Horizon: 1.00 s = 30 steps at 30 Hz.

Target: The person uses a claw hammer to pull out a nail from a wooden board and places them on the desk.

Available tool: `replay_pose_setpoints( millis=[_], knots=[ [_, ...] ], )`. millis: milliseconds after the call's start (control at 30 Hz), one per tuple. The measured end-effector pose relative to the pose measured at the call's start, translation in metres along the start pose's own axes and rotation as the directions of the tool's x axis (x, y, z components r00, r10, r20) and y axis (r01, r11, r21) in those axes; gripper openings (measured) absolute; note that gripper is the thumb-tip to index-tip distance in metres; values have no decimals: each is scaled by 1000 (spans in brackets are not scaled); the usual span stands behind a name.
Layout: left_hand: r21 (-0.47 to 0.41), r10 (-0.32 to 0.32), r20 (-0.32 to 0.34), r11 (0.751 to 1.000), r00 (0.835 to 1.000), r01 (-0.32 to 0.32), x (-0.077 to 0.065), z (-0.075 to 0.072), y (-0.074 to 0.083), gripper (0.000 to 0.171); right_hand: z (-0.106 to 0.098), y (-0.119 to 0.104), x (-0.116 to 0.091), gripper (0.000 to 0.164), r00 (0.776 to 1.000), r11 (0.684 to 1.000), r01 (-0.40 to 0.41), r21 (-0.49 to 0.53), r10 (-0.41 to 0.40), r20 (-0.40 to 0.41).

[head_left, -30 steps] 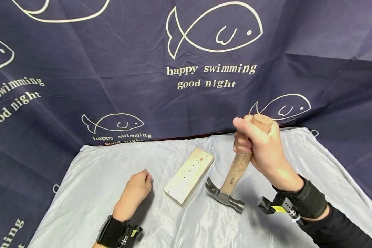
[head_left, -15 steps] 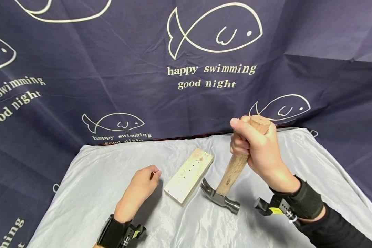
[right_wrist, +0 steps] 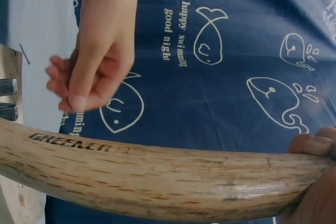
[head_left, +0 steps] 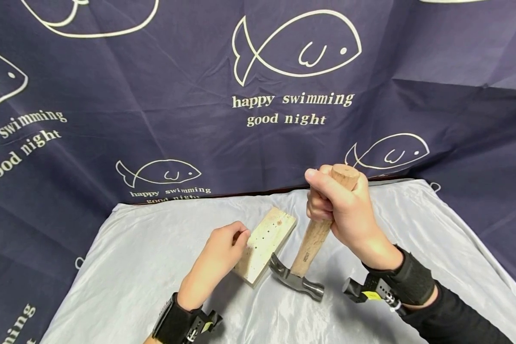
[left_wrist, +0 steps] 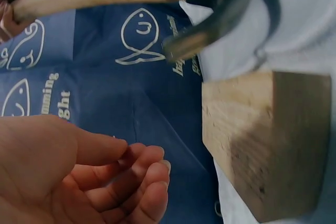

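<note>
My right hand (head_left: pixel 348 215) grips the wooden handle of a claw hammer (head_left: pixel 311 243), head down, its steel head close right of a wooden block (head_left: pixel 279 224). Several small dark holes run along the pale block's top. In the head view my left hand (head_left: pixel 221 248) overlaps the block's left side, fingers curled in and thumb tip against the index finger. The left wrist view shows this left hand (left_wrist: pixel 115 177) apart from the block (left_wrist: pixel 241 135); I cannot tell whether something small is pinched there. A thin dark nail (right_wrist: pixel 24 54) shows against the cloth in the right wrist view.
A pale satin cloth (head_left: pixel 155 239) covers the table, slightly wrinkled. Behind it hangs a dark blue curtain (head_left: pixel 189 95) printed with fish and words. Black straps with small cameras sit on both wrists.
My left hand has moved right and away from me, from the bare cloth to over the block's left side. My right hand has carried the hammer a little left, toward the block.
</note>
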<state>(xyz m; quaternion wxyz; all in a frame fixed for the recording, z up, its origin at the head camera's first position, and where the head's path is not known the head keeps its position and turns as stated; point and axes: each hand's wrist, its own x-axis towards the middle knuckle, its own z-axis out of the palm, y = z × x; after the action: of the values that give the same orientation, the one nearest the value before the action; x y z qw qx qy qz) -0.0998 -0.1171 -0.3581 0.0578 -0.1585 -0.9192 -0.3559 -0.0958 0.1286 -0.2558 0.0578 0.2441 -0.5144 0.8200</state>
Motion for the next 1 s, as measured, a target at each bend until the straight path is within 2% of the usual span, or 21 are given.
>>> replay_pose_setpoints(
  millis=[133, 300, 400, 467, 533, 700, 833, 1000],
  knots=[
    [-42, 116, -4, 992, 993, -116, 3, 7, 8, 13, 5, 2, 0, 47, 1000, 1000, -14, 7, 14, 6],
    [-134, 265, 32, 957, 964, -259, 8, 13, 21, 12, 10, 5, 0, 48, 1000, 1000, -26, 5, 26, 9],
    [-204, 313, 88, 935, 946, -290, 10, 16, 27, 14, 13, 7, 1, 47, 999, 999, -36, 11, 36, 12],
    [-260, 335, 126, 919, 934, -295, 11, 17, 29, 15, 15, 8, 0, 46, 999, 999, -39, 18, 39, 16],
    [-311, 334, 155, 910, 930, -275, 12, 17, 31, 16, 16, 10, 0, 46, 999, 999, -41, 19, 41, 19],
    [-421, 283, 190, 889, 940, -182, 11, 16, 33, 24, 18, 13, 0, 45, 999, 999, -43, 14, 43, 32],
    [-459, 272, 236, 878, 933, -140, 10, 19, 36, 31, 19, 16, -1, 45, 998, 998, -54, 10, 54, 41],
    [-481, 309, 259, 863, 915, -156, 11, 26, 43, 45, 23, 21, -2, 43, 997, 998, -63, 13, 63, 47]
  ],
)
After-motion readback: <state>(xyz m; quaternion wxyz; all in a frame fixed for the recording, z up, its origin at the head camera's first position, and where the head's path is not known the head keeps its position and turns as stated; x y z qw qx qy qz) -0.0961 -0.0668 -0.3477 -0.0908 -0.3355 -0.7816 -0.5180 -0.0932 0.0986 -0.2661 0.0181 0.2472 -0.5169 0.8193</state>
